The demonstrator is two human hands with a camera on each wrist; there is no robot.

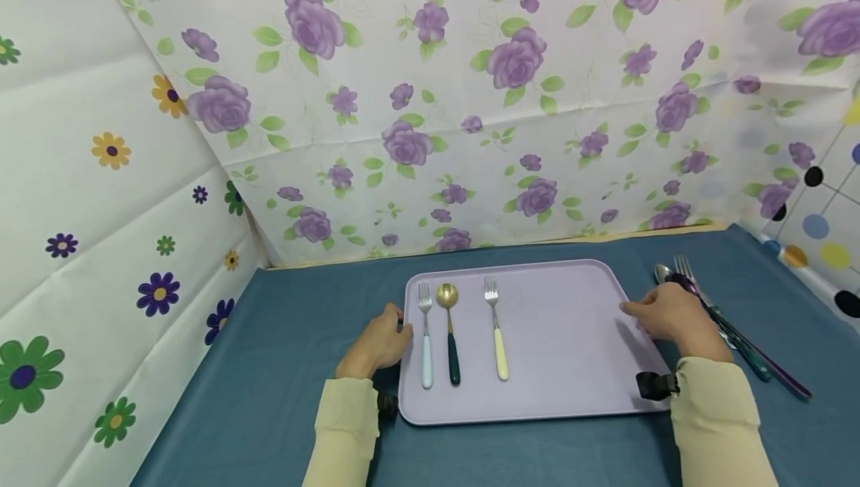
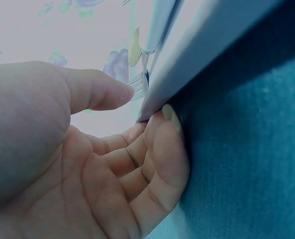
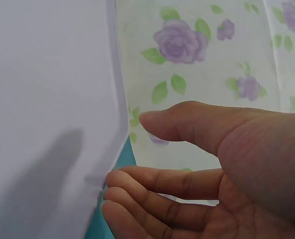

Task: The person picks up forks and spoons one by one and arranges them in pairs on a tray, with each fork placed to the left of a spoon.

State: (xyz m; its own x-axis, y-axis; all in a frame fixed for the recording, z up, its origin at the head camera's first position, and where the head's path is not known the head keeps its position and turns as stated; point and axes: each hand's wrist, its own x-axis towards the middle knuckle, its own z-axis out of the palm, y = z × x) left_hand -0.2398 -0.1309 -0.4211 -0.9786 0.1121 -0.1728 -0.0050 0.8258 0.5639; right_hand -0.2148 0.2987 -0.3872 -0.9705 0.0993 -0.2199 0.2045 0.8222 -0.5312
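Observation:
A pale lilac tray (image 1: 564,345) lies flat on the blue cloth. On its left part are a fork with a light blue handle (image 1: 426,356), a gold spoon with a dark green handle (image 1: 452,345) and a fork with a cream handle (image 1: 499,337). My left hand (image 1: 378,343) is at the tray's left edge; in the left wrist view its bent fingertips (image 2: 165,134) meet the edge low down, thumb apart above. At the right edge is my right hand (image 1: 672,317). Its loosely bent fingers (image 3: 152,194) touch or nearly touch the rim, and the thumb stands off.
Right of the tray, partly behind the right hand, lies a loose bunch of cutlery (image 1: 755,356) with dark green and purplish handles. A flowered sheet (image 1: 463,136) hangs behind the table, with another patterned sheet (image 1: 121,233) on the left.

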